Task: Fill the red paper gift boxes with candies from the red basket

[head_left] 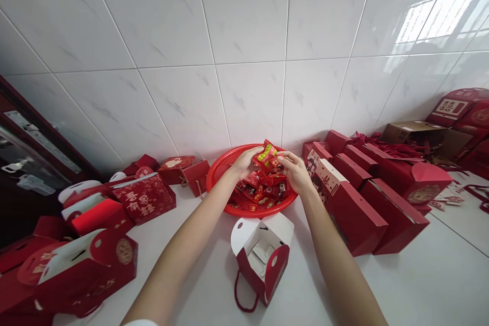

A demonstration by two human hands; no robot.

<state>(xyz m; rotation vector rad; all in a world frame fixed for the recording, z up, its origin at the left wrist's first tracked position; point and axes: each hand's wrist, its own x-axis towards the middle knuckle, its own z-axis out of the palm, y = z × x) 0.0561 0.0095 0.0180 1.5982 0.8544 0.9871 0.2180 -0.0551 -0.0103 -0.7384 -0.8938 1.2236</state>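
Both hands are over a red plastic basket (214,175) of wrapped sweets (260,194). My left hand (246,161) is closed on a red candy packet (266,154) with yellow-green print, lifted above the pile. On the right side, my right hand (293,169) has its fingers bent together around a small red-wrapped candy (280,159), partly covered by the fingers. Between my forearms stands an open red gift box (277,270), its white inside facing up and no sweets visible in it. A dark red cord handle hangs at its left side.
Several open red gift boxes (145,197) crowd the left side. Rows of taller red boxes (351,214) stand to the right of my right forearm. Farther right is a brown cardboard box (407,132). A white tiled wall (252,97) rises directly behind the basket.
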